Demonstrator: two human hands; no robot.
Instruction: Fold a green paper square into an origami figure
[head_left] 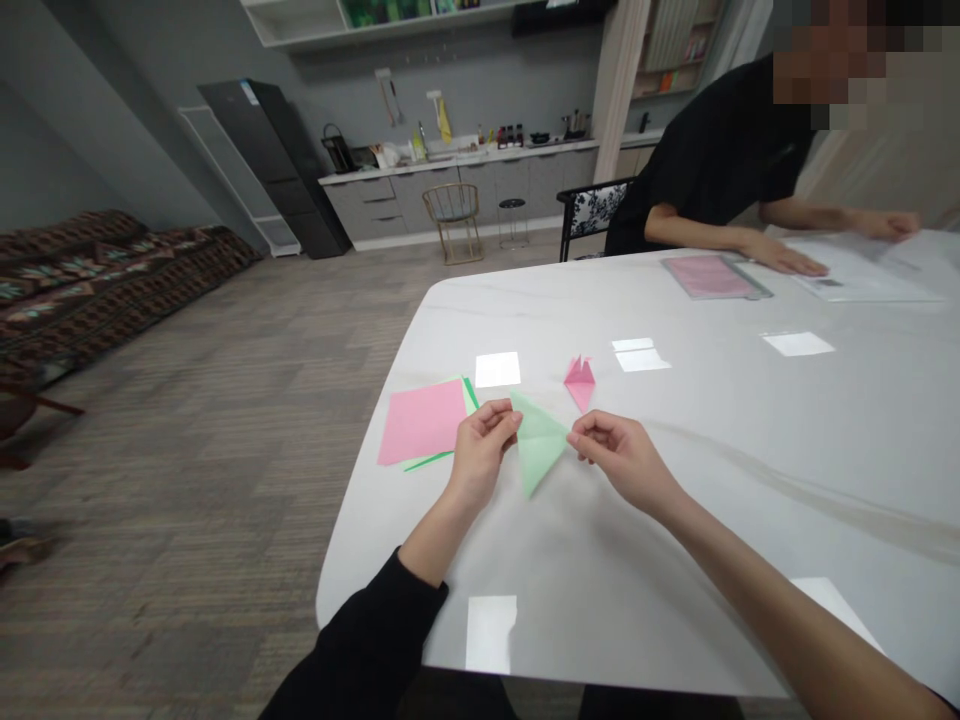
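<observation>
A light green sheet of origami paper, folded into a triangle with creases across it, is held up above the white table. My left hand pinches its upper left corner between thumb and fingers. At the right corner, the fingertips of my right hand grip the paper. Just beyond it lies a small folded pink paper shape with pointed tips. Beside my left hand is a stack of square paper, a pink sheet on top and green edges showing underneath.
Across the table a person in a black top leans over white sheets, hands resting on them. A clear pouch with pink contents lies near that person. The table's left edge curves close to the paper stack. Beyond stand a metal chair and a kitchen counter.
</observation>
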